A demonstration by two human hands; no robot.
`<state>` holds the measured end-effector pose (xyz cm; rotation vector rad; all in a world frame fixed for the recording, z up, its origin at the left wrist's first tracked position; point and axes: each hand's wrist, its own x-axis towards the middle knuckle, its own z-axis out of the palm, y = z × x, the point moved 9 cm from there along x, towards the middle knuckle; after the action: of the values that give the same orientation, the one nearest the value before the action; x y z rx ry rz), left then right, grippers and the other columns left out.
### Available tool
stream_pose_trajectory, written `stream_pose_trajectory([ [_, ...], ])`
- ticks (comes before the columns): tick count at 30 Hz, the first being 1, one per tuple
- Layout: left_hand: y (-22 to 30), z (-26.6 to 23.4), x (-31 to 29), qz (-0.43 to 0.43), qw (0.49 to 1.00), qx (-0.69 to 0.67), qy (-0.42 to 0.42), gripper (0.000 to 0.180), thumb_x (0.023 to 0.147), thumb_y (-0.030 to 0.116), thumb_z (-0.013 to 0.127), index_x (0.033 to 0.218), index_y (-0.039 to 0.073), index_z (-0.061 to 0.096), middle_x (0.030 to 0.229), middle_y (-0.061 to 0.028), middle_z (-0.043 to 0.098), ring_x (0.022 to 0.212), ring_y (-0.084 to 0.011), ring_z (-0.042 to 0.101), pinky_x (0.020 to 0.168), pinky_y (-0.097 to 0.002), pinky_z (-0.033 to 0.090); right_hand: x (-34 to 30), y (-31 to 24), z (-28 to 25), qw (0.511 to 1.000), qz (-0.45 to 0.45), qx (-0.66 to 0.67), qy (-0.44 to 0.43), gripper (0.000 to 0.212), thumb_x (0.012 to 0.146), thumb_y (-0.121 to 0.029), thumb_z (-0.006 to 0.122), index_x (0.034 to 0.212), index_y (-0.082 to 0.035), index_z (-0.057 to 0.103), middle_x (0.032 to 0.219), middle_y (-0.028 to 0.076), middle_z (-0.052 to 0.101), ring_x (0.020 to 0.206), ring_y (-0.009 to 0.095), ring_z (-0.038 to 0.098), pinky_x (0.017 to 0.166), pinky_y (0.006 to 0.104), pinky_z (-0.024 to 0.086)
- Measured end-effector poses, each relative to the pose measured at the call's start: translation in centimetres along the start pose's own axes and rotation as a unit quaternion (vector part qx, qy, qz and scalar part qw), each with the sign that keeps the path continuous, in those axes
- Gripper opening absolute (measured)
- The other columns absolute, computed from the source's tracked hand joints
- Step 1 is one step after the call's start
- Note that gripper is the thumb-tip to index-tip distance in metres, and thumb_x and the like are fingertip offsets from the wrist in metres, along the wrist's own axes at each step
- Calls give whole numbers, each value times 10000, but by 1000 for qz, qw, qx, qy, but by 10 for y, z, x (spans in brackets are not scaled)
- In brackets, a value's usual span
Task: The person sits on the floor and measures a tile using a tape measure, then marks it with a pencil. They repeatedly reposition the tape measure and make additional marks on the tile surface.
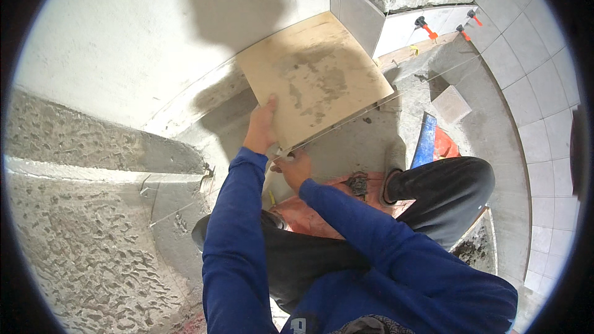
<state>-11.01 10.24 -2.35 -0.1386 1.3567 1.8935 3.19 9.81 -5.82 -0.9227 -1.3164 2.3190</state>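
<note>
Beige tile [322, 83] sat gripped in the left hand [262, 126], thumb on its face, other fingers hidden; the right hand [296, 168] curled by its near corner, hold unclear. Positioning beside the white wall [111, 37] seemed underway; next called for steadiness.

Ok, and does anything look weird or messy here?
Yes, the big tan panel held by the left hand does. Its top has dark, uneven blotches, odd because the rest of that face is plain and pale. I can't tell whether they're damp or dirt.
</note>
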Motion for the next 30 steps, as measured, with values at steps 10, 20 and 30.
stream_pose_trajectory([
  [10, 6, 6, -14, -18, 999, 14, 23, 454, 970, 346, 585, 1276, 17, 517, 1215, -128, 618, 1062, -299, 623, 915, -472, 523, -4, -20, 19, 969, -46, -236, -59, 376, 758, -155, 774, 1017, 60, 606, 854, 167, 685, 635, 219, 698, 585, 326, 533],
  [20, 7, 7, -16, -29, 999, 3, -18, 415, 996, 280, 545, 1291, -9, 500, 1231, -150, 605, 1093, -303, 608, 950, -457, 509, -2, -19, 27, 983, -53, -169, -50, 405, 770, -180, 785, 1032, 61, 593, 804, 148, 698, 627, 222, 704, 577, 331, 532],
  [30, 11, 10, -18, -64, 996, 32, -61, 432, 1004, 263, 515, 1314, -34, 467, 1280, -159, 572, 1134, -312, 587, 985, -453, 479, -3, -34, 29, 994, -75, -62, -41, 370, 778, -106, 777, 1048, 49, 576, 910, 156, 672, 637, 213, 701, 544, 325, 539],
])
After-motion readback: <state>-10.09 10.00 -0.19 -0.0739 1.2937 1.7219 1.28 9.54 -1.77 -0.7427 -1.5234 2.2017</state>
